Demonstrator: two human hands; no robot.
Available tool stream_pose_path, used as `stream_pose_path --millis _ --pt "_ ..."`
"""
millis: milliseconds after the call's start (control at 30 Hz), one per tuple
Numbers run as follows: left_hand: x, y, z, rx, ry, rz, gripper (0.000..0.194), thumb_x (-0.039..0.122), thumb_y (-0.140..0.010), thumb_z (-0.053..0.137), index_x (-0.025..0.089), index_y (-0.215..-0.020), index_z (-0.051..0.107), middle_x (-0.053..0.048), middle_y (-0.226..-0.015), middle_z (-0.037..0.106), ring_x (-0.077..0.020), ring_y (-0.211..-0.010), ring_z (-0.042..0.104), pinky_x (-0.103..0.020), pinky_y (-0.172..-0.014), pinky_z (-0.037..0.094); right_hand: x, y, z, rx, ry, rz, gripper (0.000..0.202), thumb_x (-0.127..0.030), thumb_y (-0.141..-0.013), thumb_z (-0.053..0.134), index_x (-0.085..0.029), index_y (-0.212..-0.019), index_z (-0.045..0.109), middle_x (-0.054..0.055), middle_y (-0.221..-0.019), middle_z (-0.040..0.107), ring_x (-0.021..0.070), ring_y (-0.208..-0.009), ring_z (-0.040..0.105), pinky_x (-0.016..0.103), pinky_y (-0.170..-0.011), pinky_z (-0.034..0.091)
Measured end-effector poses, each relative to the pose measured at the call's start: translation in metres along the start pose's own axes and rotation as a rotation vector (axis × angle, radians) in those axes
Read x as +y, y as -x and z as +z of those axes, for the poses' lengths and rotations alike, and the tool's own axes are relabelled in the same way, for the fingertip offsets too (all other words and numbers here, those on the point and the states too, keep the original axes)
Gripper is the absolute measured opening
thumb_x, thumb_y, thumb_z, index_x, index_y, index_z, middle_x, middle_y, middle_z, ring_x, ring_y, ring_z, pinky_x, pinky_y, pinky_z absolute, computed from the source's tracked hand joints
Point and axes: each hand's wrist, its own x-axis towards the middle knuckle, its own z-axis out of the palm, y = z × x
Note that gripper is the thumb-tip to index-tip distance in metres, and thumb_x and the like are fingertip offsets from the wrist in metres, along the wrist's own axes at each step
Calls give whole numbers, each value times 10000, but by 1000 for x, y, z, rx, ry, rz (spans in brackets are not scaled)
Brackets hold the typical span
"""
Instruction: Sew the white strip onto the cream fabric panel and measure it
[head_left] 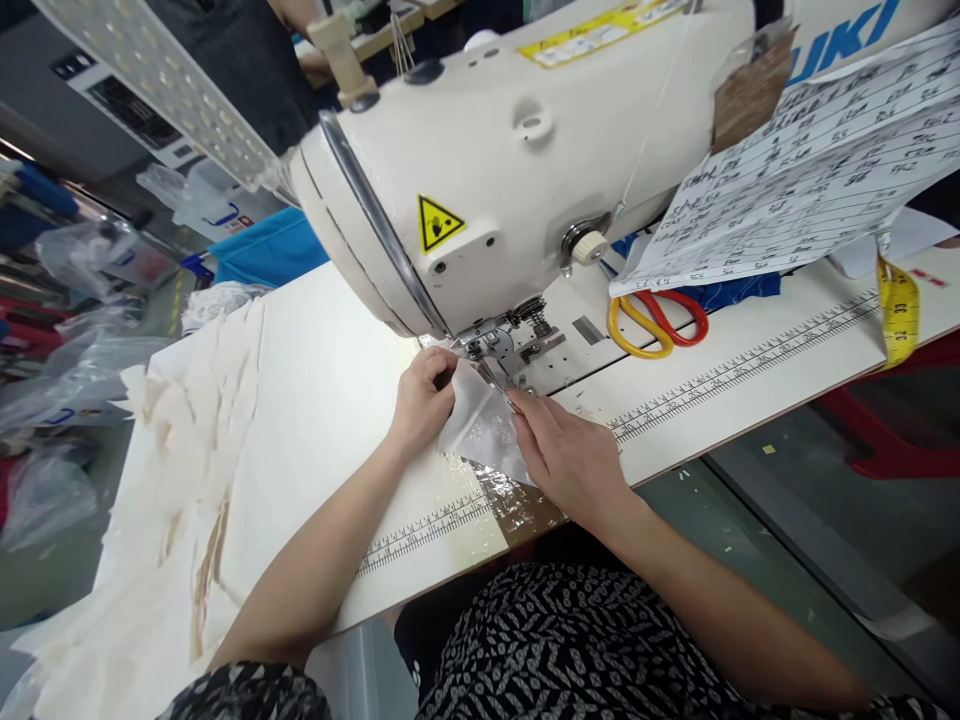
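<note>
1 white table (300,440) spreads beneath the sewing machine (510,170). Cream fabric pieces (172,500) lie left of the machine; a handwritten sheet (802,180) sits right of it. Below the machine's needle area, the left hand (421,402) has its thumb and forefinger closed on the white cloth (487,425) at its upper-left edge. The right hand (574,455) touches that cloth's right side; whether its fingers clamp it, I cannot tell. Scissors (658,322) with 2 coloured handles and a yellow tape measure (898,315) lie right of the needle area.
</note>
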Motion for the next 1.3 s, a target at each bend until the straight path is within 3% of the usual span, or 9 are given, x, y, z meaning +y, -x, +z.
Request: stream_pose_path --millis 400,733,867,1000,1300 --pt "4 2 0 7 -26 32 97 227 -836 550 198 -793 632 -42 -920 664 -194 -918 614 -341 -829 500 -1 0 1 -34 17 14 360 -224 -1049 347 -118 -1238 634 71 -974 744 152 -638 656 282 -458 355" --pt "3 -1 6 21 -246 109 63 179 -796 565 196 -847 599 -44 -872 639 -199 -840 556 -325 -733 458 -2 1 2 -88 96 12 337 -222 -1061 358 -128 -1263 611 64 -988 742 131 -618 647 265 -464 351" --pt "-2 -1 5 48 -152 98 55 172 -806 538 200 -777 576 -25 -819 628 -178 -811 552 -304 -730 457 -2 1 1 -90 67 23 329 -209 -1050 365 -131 -1265 602 57 -998 743 137 -644 661 262 -460 348" --pt "-1 1 3 34 -17 -7 79 243 -829 553 200 -783 601 -19 -835 640 -171 -828 581 -298 -743 472 -4 -1 -2 -152 41 66 318 -206 -1036 382 -142 -1265 594 60 -998 744 145 -663 670 264 -473 354" --pt "3 3 2 43 6 -37 80 256 -803 598 194 -760 624 -16 -860 654 -160 -810 590 -281 -707 462 -5 -5 -2 -171 79 82 301 -203 -1034 397 -145 -1247 602 50 -957 740 151 -644 671 271 -465 341"
